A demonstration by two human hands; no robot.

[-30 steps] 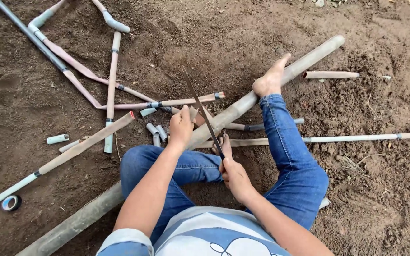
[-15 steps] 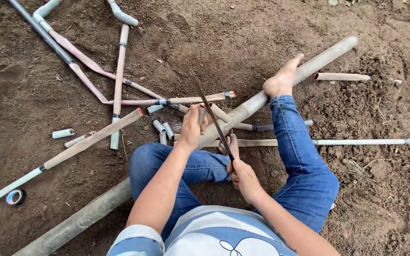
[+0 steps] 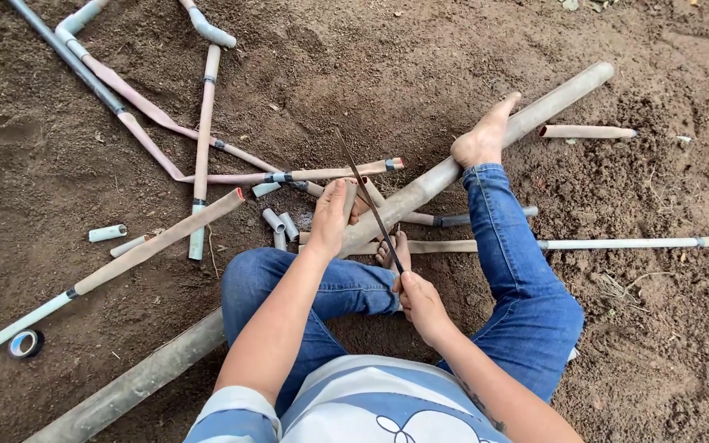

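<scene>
Dirt lay all round the person, who sat on the bare ground (image 3: 658, 344) with knees spread in blue jeans. The right hand (image 3: 422, 302) was closed in a tight grip on the near end of a thin dark saw blade (image 3: 368, 201), down by the lap. From that grip the blade ran up and away to the left, its far tip reaching out over the soil past the hands. The left hand (image 3: 331, 215) had its fingers wrapped round a short grey pipe stub (image 3: 349, 195), which stuck up just above the knuckles. The blade crossed right beside that stub, at the left hand; whether it was actually biting into the stub I could not tell. Both sat over a long thick pipe (image 3: 420, 190) that ran slantwise from the lower left to the upper right, passing under the person's legs. A bare foot (image 3: 484, 135) pressed on that pipe farther up, and the toes of the other foot (image 3: 393, 248) showed just beneath the blade, between the two hands.

Just left of the left hand lay a few short grey pipe offcuts (image 3: 279, 226). Farther left, a tangle of thin muddy pipes (image 3: 203, 139) sprawled across the soil, and a roll of tape (image 3: 22, 344) lay near the lower left edge.
</scene>
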